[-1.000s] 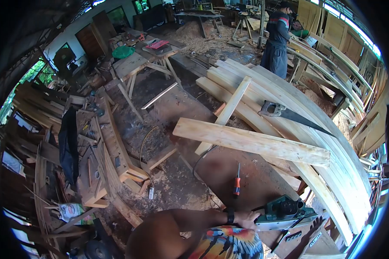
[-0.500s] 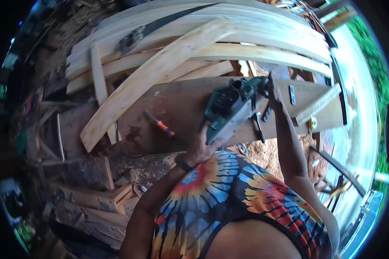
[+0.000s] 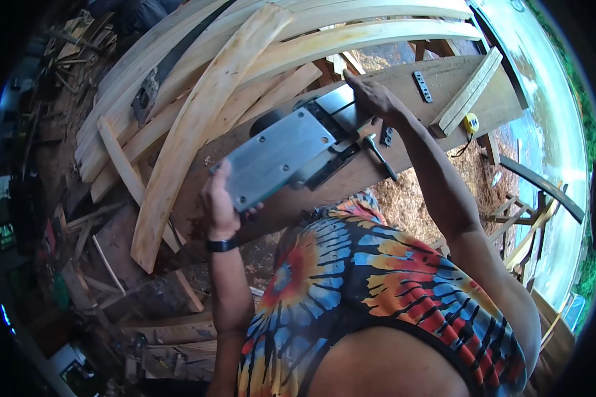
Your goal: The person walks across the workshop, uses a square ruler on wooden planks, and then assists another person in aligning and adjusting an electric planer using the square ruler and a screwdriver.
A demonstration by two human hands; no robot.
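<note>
An electric planer (image 3: 279,159) is held above the workbench, its flat metal sole turned up towards me. My left hand (image 3: 221,198) grips its left end, with fingers round the edge. At the other end, my right hand (image 3: 372,99) is closed on the front part of the planer. Most of the green body is hidden under the sole. Close to my right hand, a T-handled wrench (image 3: 381,159) and a small dark piece with holes (image 3: 387,136) lie on the bench.
The brown bench top (image 3: 404,73) carries a second holed piece (image 3: 422,87), a squared wood block (image 3: 467,92) and a yellow tape measure (image 3: 470,122). Beyond lie long boards (image 3: 198,132) and a handsaw (image 3: 146,96). Wood shavings (image 3: 410,205) cover the ground.
The planer has been turned over so its metal sole faces up. My left hand has moved left and up with it. The orange-handled tool on the bench is now hidden.
</note>
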